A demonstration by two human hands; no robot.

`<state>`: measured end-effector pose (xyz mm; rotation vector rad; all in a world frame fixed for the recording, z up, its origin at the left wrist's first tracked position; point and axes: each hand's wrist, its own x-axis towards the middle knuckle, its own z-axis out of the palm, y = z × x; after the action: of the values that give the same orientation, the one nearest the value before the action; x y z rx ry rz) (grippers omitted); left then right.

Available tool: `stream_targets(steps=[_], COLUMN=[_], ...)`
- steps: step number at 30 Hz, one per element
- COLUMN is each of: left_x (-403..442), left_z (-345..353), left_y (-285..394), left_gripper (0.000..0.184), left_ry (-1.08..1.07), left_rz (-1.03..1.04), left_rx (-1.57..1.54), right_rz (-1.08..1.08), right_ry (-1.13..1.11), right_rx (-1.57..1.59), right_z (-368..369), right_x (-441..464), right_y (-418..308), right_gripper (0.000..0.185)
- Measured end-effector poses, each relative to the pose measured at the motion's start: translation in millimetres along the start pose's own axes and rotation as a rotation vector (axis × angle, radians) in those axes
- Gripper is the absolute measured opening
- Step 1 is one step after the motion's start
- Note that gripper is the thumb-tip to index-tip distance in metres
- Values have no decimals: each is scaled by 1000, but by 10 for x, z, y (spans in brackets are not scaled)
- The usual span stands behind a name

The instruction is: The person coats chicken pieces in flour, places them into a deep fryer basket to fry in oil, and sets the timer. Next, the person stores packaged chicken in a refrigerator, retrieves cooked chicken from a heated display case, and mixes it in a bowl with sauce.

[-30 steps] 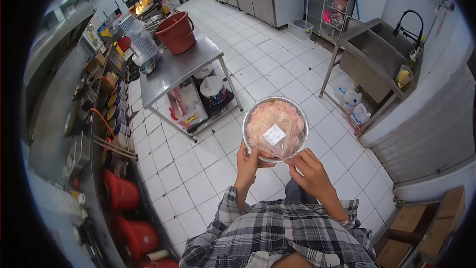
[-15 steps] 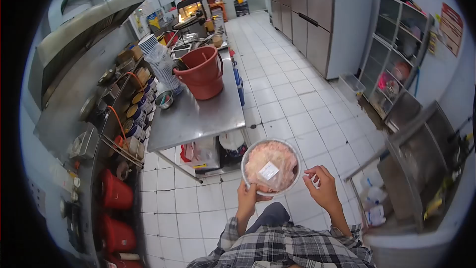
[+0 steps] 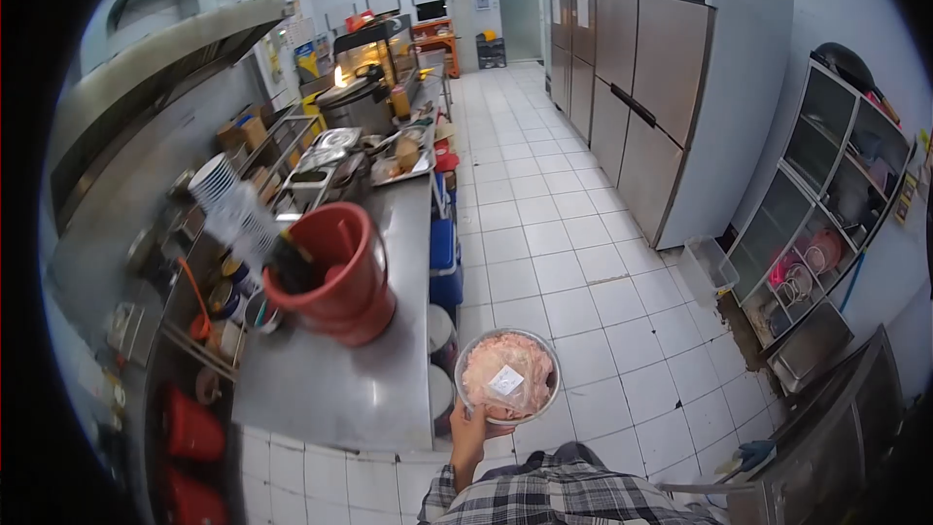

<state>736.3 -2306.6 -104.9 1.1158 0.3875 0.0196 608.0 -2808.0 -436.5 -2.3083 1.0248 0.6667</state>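
Note:
A round metal bowl (image 3: 554,395) is held out in front of me, filled with pale pink food that looks like raw ground meat (image 3: 525,358). On top of it lies a clear plastic bag with a white label (image 3: 505,380). My left hand (image 3: 470,437) grips the bowl from its near left side, thumb at the rim and fingers reaching underneath. My right hand is out of view. Just left of the bowl is the steel table (image 3: 321,394), on which stands a red bucket (image 3: 364,306) with dark-handled items inside.
Beside the bucket are stacked plastic cups (image 3: 233,209) and a small bowl (image 3: 262,311). Farther along stand trays (image 3: 403,160) and a large pot (image 3: 360,107). Steel refrigerators (image 3: 646,87) line the right side, with a shelf cabinet (image 3: 807,204) nearer. White tile floor (image 3: 525,262) runs between.
I have moved forward along the table, and the bucket now appears nearer. The bowl stays in my left hand. My right hand, open beside the bowl before, has left the view.

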Motion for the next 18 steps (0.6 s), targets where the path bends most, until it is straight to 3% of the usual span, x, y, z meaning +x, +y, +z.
stream_targets(steps=[4, 11, 15, 18], left_x=[1271, 3553, 4587, 5257], left_z=[632, 1759, 2149, 2361], left_y=[150, 192, 439, 561], left_gripper=[39, 35, 37, 38], left_ry=[-87, -93, -22, 69], left_rz=[-87, -114, -108, -88], left_rx=[13, -7, -31, -48], right_rz=[183, 214, 54, -314], right_ry=[18, 16, 88, 299], right_rx=[154, 228, 291, 419], right_z=[-416, -905, -1160, -1202], right_x=[517, 2395, 3873, 5516], right_y=[-629, -2427, -3703, -4950], right_gripper=[24, 14, 9, 6])
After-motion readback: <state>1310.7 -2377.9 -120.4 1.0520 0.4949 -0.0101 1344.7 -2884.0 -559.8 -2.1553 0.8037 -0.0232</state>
